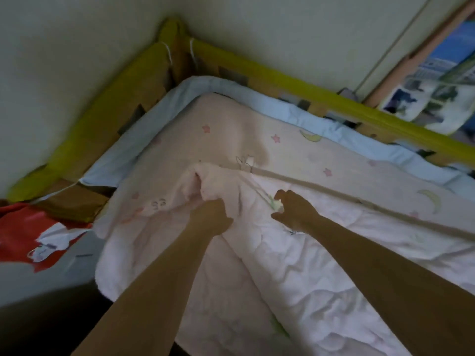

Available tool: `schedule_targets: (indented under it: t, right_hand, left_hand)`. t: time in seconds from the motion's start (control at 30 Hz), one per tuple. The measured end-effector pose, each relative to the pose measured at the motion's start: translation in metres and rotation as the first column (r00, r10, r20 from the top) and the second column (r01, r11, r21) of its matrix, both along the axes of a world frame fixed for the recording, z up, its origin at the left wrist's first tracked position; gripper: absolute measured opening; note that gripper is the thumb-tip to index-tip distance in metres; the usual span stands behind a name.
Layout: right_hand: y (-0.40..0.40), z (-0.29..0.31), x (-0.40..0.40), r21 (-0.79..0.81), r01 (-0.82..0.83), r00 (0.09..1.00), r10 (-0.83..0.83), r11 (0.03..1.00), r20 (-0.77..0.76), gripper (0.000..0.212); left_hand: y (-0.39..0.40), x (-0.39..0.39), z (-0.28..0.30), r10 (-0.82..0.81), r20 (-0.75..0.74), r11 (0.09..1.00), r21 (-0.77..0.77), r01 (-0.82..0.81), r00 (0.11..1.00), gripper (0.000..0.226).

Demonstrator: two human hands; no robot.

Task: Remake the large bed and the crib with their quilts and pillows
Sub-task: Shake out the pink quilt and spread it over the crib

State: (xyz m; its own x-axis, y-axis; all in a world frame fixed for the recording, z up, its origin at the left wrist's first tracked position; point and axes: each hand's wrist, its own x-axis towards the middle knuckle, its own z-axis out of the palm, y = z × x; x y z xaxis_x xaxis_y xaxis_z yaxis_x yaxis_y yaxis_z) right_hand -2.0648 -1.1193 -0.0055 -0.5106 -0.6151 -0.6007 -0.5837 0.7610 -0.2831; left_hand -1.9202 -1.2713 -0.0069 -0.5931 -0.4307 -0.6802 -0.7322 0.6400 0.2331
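Note:
A pale pink quilt (295,265) lies rumpled over the crib mattress, whose cream sheet (231,132) carries pink stars and yellow moons. My left hand (212,217) is closed on a bunched corner of the quilt near the crib's head end. To its right, my right hand (293,209) hovers over the quilt's edge with fingers curled apart, touching a small white and green tag. A light blue bumper pad (164,104) lines the inside of the crib. No pillow is visible.
The crib's wooden rails with yellow padding (270,75) run along the cream wall at the far and left sides. A red patterned cloth (30,232) lies on a grey surface at left. Picture posters (437,96) lean at the upper right.

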Motion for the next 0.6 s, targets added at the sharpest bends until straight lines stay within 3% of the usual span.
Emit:
schedule_targets:
  t: [0.1, 0.2, 0.33, 0.43, 0.53, 0.6]
  right_hand:
    - [0.037, -0.015, -0.003, 0.007, 0.059, 0.998, -0.059, 0.998, 0.037, 0.047]
    - [0.072, -0.027, 0.003, 0.005, 0.069, 0.995, -0.069, 0.998, 0.065, 0.054]
    - [0.110, -0.041, 0.013, -0.005, 0.119, 0.982, -0.117, 0.993, 0.150, 0.059]
    - [0.138, -0.043, 0.023, -0.035, 0.190, 0.950, -0.174, 0.981, 0.260, 0.070]
    - [0.156, -0.029, 0.034, -0.131, 0.259, 0.876, -0.176, 0.957, 0.449, 0.105]
    - [0.165, -0.013, 0.033, -0.193, 0.177, 0.907, -0.084, 0.965, 0.412, 0.128]
  left_hand:
    - [0.058, -0.012, -0.031, 0.208, 0.083, 0.970, 0.111, -0.216, 0.975, 0.084]
    - [0.109, -0.002, -0.059, 0.395, 0.206, 0.877, 0.206, -0.435, 0.895, 0.102]
    - [0.164, -0.001, -0.081, 0.683, 0.252, 0.588, 0.367, -0.721, 0.685, 0.093]
    - [0.185, -0.013, -0.084, 0.835, 0.242, 0.338, 0.483, -0.807, 0.495, 0.060]
    - [0.175, -0.039, -0.069, 0.883, 0.273, 0.152, 0.603, -0.783, 0.382, 0.048]
    - [0.157, -0.063, -0.048, 0.916, 0.297, 0.013, 0.648, -0.761, 0.269, 0.051]
